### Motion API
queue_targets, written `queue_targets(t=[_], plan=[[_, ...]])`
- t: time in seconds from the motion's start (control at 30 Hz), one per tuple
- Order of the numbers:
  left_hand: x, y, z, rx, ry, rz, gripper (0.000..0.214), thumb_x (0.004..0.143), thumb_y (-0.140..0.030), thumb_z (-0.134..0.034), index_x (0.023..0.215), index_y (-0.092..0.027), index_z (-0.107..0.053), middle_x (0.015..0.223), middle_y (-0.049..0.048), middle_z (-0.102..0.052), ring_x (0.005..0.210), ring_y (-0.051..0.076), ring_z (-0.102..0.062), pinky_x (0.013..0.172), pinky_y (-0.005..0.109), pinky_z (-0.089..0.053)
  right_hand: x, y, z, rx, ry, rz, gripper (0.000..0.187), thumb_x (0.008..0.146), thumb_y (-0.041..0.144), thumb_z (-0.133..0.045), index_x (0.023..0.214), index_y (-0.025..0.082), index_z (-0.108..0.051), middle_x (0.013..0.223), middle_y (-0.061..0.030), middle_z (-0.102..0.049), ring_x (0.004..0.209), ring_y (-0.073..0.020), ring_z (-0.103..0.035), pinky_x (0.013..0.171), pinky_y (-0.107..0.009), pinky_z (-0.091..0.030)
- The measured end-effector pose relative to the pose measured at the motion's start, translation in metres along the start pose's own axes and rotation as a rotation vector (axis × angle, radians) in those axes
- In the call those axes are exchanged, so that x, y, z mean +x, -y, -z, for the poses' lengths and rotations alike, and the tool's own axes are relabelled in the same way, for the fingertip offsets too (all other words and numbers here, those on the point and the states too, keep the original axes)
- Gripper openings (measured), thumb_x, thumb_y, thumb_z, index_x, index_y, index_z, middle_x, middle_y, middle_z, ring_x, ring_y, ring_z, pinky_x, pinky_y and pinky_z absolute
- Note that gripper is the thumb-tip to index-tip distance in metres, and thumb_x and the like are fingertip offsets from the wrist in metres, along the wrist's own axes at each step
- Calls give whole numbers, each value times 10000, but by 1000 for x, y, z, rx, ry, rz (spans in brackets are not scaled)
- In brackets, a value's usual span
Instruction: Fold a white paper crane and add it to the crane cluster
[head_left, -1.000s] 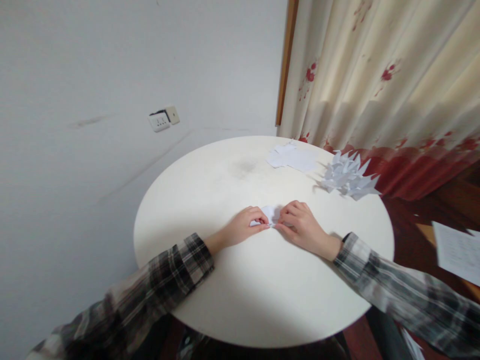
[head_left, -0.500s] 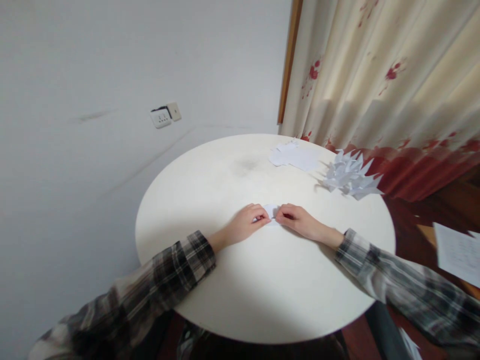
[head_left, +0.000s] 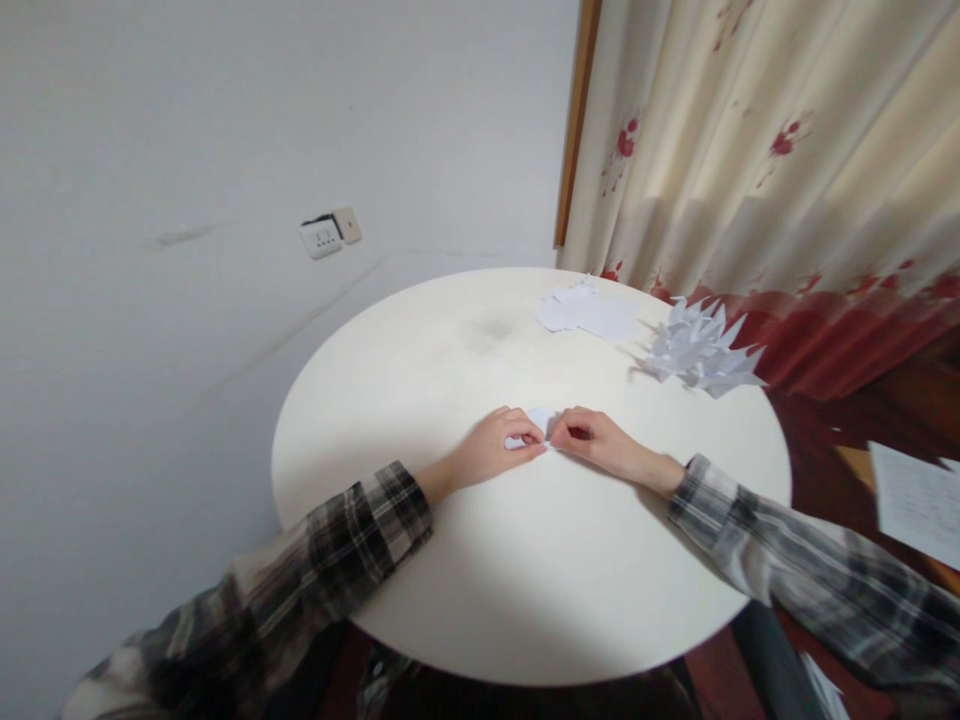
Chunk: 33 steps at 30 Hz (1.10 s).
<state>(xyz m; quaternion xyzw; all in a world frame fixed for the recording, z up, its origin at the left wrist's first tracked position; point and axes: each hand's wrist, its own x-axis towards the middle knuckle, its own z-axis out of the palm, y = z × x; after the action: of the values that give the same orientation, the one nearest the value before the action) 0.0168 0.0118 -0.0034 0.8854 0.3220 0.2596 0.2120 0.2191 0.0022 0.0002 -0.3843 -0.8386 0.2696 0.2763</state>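
Observation:
A small piece of white paper point(head_left: 540, 416) lies on the round white table point(head_left: 517, 580), between my two hands. My left hand point(head_left: 504, 443) pinches its near left part, thumb and forefinger closed together. From the other side, my right hand point(head_left: 596, 440) pinches the paper near its right edge. The fingertips of both hands almost meet at the paper's near edge. My fingers cover much of the paper, so its folds are hard to make out.
Several folded white paper shapes with pointed tips point(head_left: 701, 350) are heaped at the table's right. Flat paper sheets point(head_left: 589, 312) lie at the back. A curtain point(head_left: 780, 200) hangs behind, and a written sheet point(head_left: 919, 505) rests on a lower surface at right.
My left fingertips have shifted slightly to the right, closer to my right hand. My right hand stays nearly in place on the paper.

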Motion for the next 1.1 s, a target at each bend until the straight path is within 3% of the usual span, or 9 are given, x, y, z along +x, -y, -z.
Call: queue_targets(t=[0.17, 0.33, 0.57, 0.87, 1.1], plan=[[-1, 3, -1, -70, 8, -33, 193, 790, -342, -594, 684, -190, -647, 746, 12, -640, 776, 138, -556, 779, 296, -410, -2, 6, 3, 50, 31, 12, 144, 790, 273, -570, 688, 175, -598, 684, -6, -572, 681, -128, -501, 639, -253, -399], [0, 2, 0, -50, 13, 39, 177, 784, -331, -599, 698, -178, -620, 721, 7, -616, 752, 140, -532, 723, 274, -415, -2, 4, 3, 48, 24, 16, 181, 803, 305, -564, 679, 175, -586, 680, -6, -569, 669, -126, -498, 627, -252, -397], [0, -1, -1, -79, -34, 182, 97, 806, -269, -545, 830, -179, -572, 751, -2, -570, 718, 125, -525, 658, 251, -429, 1, -4, -3, -191, -51, 22, 262, 880, 309, -459, 662, 179, -526, 655, -7, -520, 659, -135, -473, 626, -270, -380], [1, -1, -2, -85, -41, 193, 86, 794, -257, -560, 834, -182, -543, 710, -18, -549, 682, 118, -518, 635, 241, -423, 1, 4, -5, -315, -80, 22, 199, 855, 222, -473, 660, 184, -479, 662, -11, -482, 658, -144, -445, 623, -275, -367], [0, 0, -2, -39, -42, 154, 73, 798, -247, -556, 824, -181, -540, 734, -9, -539, 697, 123, -516, 642, 244, -422, 0, 1, -4, -350, -74, -23, 225, 837, 272, -506, 632, 187, -469, 691, -20, -483, 682, -154, -444, 650, -288, -364]])
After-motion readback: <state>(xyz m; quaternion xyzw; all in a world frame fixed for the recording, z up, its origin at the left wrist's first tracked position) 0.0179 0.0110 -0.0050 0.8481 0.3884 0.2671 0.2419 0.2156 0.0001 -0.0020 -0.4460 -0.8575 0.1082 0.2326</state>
